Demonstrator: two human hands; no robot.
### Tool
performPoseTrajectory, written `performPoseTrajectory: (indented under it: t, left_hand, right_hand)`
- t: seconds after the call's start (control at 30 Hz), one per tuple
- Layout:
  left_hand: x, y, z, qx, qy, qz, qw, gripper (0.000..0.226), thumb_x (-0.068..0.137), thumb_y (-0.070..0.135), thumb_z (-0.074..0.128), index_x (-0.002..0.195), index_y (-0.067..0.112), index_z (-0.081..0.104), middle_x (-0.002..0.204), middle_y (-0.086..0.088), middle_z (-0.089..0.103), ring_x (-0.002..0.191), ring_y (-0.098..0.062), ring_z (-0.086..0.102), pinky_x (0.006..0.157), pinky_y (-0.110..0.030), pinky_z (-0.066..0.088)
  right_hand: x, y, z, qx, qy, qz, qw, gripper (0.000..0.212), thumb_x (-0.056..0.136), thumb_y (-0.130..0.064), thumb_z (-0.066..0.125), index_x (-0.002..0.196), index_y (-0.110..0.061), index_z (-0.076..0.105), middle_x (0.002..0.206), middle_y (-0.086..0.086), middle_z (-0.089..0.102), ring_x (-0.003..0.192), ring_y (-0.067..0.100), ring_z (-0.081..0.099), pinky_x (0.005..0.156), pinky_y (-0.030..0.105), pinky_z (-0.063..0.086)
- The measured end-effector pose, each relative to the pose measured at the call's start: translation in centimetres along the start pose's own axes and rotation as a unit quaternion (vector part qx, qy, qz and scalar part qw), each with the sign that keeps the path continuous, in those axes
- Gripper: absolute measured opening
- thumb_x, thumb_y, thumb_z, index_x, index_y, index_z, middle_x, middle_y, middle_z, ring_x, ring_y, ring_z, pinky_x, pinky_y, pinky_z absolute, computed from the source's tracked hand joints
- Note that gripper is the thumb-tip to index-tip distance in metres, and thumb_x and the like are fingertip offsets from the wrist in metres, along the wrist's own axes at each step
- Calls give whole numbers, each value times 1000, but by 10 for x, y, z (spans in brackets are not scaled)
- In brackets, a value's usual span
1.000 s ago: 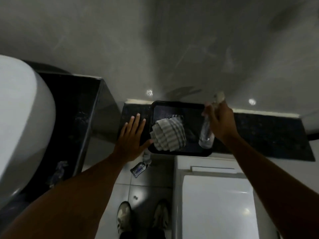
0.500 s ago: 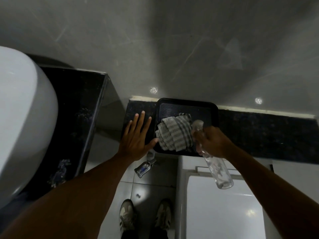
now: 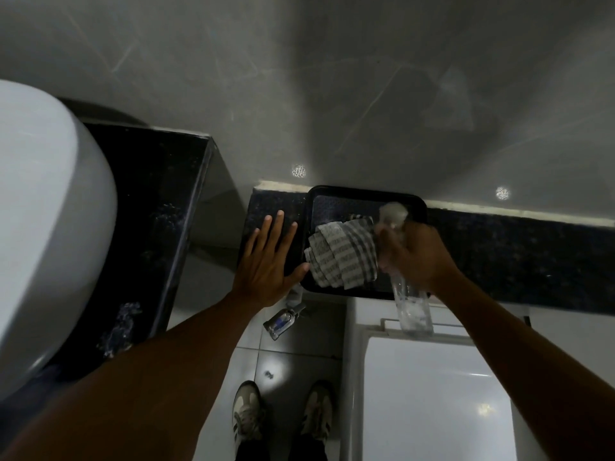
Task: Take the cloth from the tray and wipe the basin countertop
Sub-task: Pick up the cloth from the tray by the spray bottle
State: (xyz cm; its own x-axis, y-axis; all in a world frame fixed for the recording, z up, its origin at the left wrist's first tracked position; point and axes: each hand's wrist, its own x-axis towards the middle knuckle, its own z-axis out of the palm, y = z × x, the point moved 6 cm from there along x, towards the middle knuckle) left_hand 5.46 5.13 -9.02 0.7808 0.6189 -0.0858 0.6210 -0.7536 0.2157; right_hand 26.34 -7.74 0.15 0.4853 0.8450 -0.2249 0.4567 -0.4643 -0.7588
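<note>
A: Where is the cloth (image 3: 342, 257) found, and how does it look?

B: It is seen bunched in the middle of the black tray (image 3: 332, 197), a pale checked fabric with darker stripes, folded over itself in soft ridges. Its long axis is judged to run from the tray's near-left corner up toward the far right.

A: Which hand is nearer to it?

B: The cloth is flanked on both sides. The left hand (image 3: 269, 261) is laid flat on the dark ledge (image 3: 515, 254), fingers spread and nothing held, with the thumb tip set at the tray's left rim, just beside the cloth's lower left edge. The right hand (image 3: 416, 257) is placed at the cloth's right edge, but it is clenched around a clear spray bottle (image 3: 412, 311), whose nozzle is pointed over the tray.

A: So from which side can the cloth be taken?

B: The empty left hand is judged the freer one; the cloth lies to the right of its thumb, so a short reach rightward would be called for. Whether the right knuckles are touching the fabric cannot be told through the blur. The basin (image 3: 46, 227) and its countertop (image 3: 156, 207) are well apart, to the left.
</note>
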Motion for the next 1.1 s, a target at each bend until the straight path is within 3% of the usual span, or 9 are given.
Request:
performPoseTrajectory:
  t: [0.17, 0.27, 0.4, 0.47, 0.6, 0.73, 0.87, 0.97, 1.1]
  left_hand:
    - [0, 1, 0, -1, 3, 2, 1000, 81, 89, 69, 15, 154, 19, 12, 163, -13, 7, 151, -29, 4, 120, -49, 13]
    - [-1, 1, -2, -6, 4, 2, 1000, 82, 89, 69, 14, 154, 19, 15, 163, -13, 8, 150, -29, 5, 120, -49, 13]
    - [-1, 2, -3, -13, 3, 2, 1000, 84, 88, 71, 11, 153, 19, 16, 163, -13, 9, 150, -29, 5, 120, -50, 15]
    - [0, 2, -3, -17, 3, 4, 1000, 84, 88, 71, 11, 153, 19, 16, 163, -13, 10, 150, -29, 6, 120, -51, 15]
    - [-1, 0, -1, -8, 5, 2, 1000, 83, 88, 72, 13, 153, 20, 17, 163, -13, 10, 150, -29, 6, 120, -50, 15]
    - [-1, -2, 3, 1, -2, 3, 1000, 85, 88, 73, 17, 153, 20, 15, 163, -12, 8, 151, -29, 4, 120, -49, 14]
    - [-1, 1, -1, -33, 5, -1, 999, 88, 87, 73, 21, 154, 17, 8, 164, -12, 1, 151, -28, -2, 122, -47, 7]
    - [-11, 14, -3, -88, 27, 15, 996, 82, 93, 64, 27, 154, 15, 5, 163, -14, -3, 150, -29, -7, 122, -46, 2]
    - [-26, 50, 5, -9, 42, 115, 992, 61, 101, 47, 25, 152, 14, 19, 162, -10, 15, 150, -29, 6, 121, -48, 15]
  right_hand:
    - [8, -4, -51, 48, 232, -55, 970, 48, 96, -47, 47, 112, -4, 62, 81, -14, 68, 73, -12, 67, 67, 7, 53]
    - [9, 8, -50, 62, 261, -57, 962, 45, 97, -32, 53, 126, 4, 54, 86, -13, 65, 78, -9, 66, 74, 11, 54]
    - [5, 10, -44, 20, 252, -77, 964, 73, 89, -57, 43, 120, 7, 60, 90, 2, 67, 76, 3, 63, 72, 2, 46]
    - [6, 13, -45, 48, 252, -57, 965, 76, 86, -59, 45, 125, 6, 57, 91, 3, 69, 74, -3, 63, 70, 3, 47]
    - [-3, 17, -40, 98, 320, -53, 941, 71, 93, -36, 61, 146, -2, 28, 101, -12, 64, 90, -13, 64, 78, 6, 51]
    - [-25, 31, -27, 182, 353, -68, 915, 88, 93, -28, 65, 149, -4, 2, 140, 18, 47, 127, 24, 53, 104, 40, 48]
    - [-72, 45, 8, 124, 417, 6, 901, 69, 92, -32, 65, 141, -7, 23, 142, 19, 32, 127, 28, 45, 99, 49, 49]
    - [-86, 43, 54, 114, 336, 66, 933, 56, 91, -26, 66, 135, -5, 37, 131, 14, 43, 119, 28, 50, 96, 52, 49]
    - [-57, 34, 80, 0, 196, 90, 977, 60, 91, -33, 64, 141, -8, 42, 140, 15, 50, 130, 31, 46, 109, 46, 38]
